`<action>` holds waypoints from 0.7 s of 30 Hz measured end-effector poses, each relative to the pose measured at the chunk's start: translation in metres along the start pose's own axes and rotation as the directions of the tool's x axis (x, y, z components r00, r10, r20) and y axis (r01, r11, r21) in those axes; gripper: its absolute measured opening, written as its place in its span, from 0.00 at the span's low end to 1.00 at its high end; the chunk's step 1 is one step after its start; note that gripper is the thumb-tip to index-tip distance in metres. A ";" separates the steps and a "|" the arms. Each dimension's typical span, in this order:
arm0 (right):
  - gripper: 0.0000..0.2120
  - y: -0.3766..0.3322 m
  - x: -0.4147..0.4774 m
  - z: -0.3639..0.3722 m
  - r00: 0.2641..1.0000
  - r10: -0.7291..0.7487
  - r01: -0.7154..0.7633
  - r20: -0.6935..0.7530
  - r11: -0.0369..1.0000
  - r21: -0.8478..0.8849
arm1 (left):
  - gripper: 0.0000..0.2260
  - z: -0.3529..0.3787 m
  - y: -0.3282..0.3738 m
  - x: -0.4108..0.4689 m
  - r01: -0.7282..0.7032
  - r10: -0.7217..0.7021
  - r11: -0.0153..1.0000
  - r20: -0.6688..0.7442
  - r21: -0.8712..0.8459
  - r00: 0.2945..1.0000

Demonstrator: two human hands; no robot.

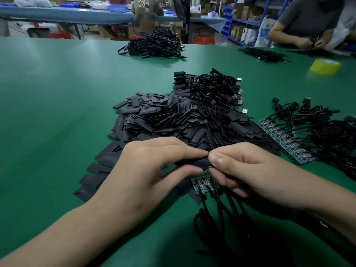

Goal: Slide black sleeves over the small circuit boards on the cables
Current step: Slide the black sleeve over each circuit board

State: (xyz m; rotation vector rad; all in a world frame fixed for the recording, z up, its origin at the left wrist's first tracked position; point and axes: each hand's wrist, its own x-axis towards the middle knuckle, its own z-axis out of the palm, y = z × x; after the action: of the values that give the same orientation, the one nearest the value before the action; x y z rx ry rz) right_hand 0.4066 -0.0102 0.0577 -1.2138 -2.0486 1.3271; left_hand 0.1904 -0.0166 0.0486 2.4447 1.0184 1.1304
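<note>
My left hand (152, 166) pinches a black sleeve (196, 163) between thumb and fingers, just above the green table. My right hand (244, 170) pinches a small green circuit board (209, 167) whose end meets the sleeve's mouth. A few more small boards (202, 185) on black cables (221, 214) hang under my right hand and trail toward me. A big heap of loose black sleeves (183, 122) lies right behind both hands.
A row of bare boards on cables (285, 141) lies at the right. Cables with USB plugs (217, 87) are piled behind the sleeve heap, another bundle (156, 47) farther back. A yellow tape roll (325, 66) sits far right. A person (308, 22) works across the table.
</note>
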 end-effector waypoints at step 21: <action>0.13 -0.003 -0.001 -0.006 0.991 -0.076 0.083 -0.113 0.995 0.062 | 0.09 0.003 -0.010 0.000 0.103 -0.119 0.984 -0.106 -0.148 0.987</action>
State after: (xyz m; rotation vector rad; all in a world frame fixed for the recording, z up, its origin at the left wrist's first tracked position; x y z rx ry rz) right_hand 0.4104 -0.0087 0.0629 -1.1391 -1.9396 1.2522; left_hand 0.1879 -0.0095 0.0421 2.2061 1.0536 1.2724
